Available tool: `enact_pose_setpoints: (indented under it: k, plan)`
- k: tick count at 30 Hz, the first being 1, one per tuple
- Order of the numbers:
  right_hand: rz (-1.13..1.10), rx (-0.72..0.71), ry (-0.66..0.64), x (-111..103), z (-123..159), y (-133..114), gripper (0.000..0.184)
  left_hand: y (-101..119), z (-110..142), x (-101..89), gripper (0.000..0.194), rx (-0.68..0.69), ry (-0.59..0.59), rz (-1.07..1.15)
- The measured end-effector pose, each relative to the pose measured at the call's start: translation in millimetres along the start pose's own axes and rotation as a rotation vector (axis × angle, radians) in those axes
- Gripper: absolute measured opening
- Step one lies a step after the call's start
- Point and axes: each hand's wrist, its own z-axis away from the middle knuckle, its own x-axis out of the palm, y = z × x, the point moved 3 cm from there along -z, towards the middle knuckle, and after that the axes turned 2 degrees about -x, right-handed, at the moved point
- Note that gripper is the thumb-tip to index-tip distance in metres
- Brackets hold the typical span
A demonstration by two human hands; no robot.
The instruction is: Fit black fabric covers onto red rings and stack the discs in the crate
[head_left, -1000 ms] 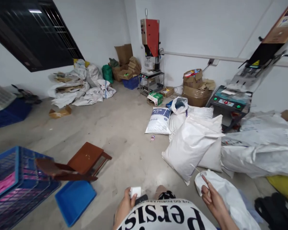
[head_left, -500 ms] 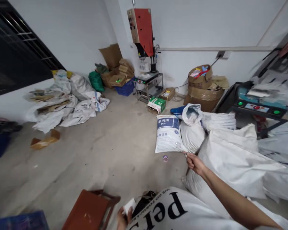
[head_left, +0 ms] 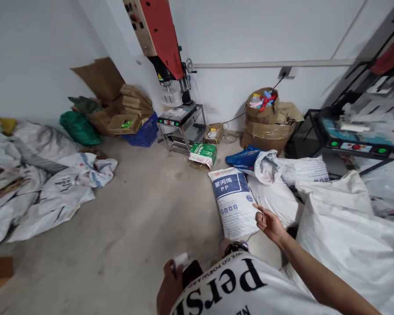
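White blocky piece in my left hand, fingers clamped on it, above grey concrete floor. Right hand curled on a thin pale rod, seen against the right edge of the white-and-blue plastic sack. Carrying, I judge; next move calls for steady grips. Red-and-beige press, white wall at floor's far edge.

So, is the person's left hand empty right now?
No, the left hand is holding a small white object, visible above the shirt.

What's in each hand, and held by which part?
Left hand: white piece, held by its near end. Right hand: a thin item, too small and blurred to tell which part.
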Motion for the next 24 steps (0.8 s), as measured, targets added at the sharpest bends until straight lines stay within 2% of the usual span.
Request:
enact_pose_setpoints:
  k: [3, 6, 9, 14, 18, 21, 24]
  plan:
    - [-0.038, -0.023, 0.019, 30, -44, 1, 0.052, 54, -70, -41.5, 0.053, 0.155, -0.012, 0.014]
    - [-0.024, -0.056, 0.059, 52, -103, -1, 0.053, 115, -137, -84.0, 0.053, 0.249, -0.006, -0.013]
    - [0.03, -0.048, 0.068, 79, -175, -13, 0.048, 172, -193, -129.6, 0.051, 0.287, -0.034, -0.025]
    - [0.126, 0.018, -0.053, 154, -294, -41, 0.034, 255, -261, -202.6, 0.049, 0.312, -0.044, -0.067]
    - [0.214, -0.008, -0.1, 213, -386, -49, 0.021, 328, -310, -245.5, 0.046, 0.373, -0.057, -0.16]
    - [0.245, -0.015, -0.103, 244, -452, -52, 0.03, 394, -351, -271.1, 0.045, 0.501, -0.039, -0.24]
    - [0.292, -0.033, -0.088, 264, -510, -65, 0.038, 462, -394, -293.6, 0.044, 0.61, -0.03, -0.315]
